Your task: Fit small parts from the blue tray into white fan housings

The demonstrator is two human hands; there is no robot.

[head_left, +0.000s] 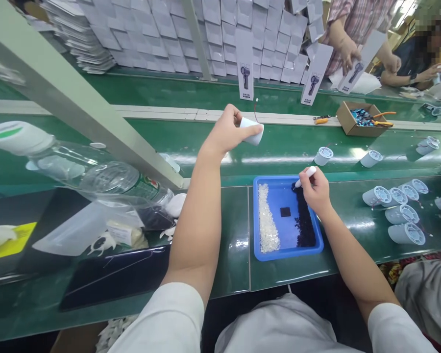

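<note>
My left hand (230, 131) is closed around a white cylindrical housing (255, 137), with a thin red wire rising from its top. It is held over the green conveyor surface, beyond the tray. My right hand (315, 190) grips a white pen-shaped tool (310, 171), tip down at the far right part of a blue tray (257, 250). Under that tip lie many small black pieces (306, 229) in a heap. Small clear-white pieces (267, 225) fill the tray's left side, and a black square (285, 212) lies between the two heaps. Whether the tip touches a piece, I cannot tell.
Similar white housings (406, 234) stand to the right, several on the bench and others on the conveyor. A small carton (353, 125) and upright white boxes (245, 73) are farther back. A plastic bottle (106, 171) and metal post (95, 108) occupy the left. Co-workers' hands (347, 51) show right.
</note>
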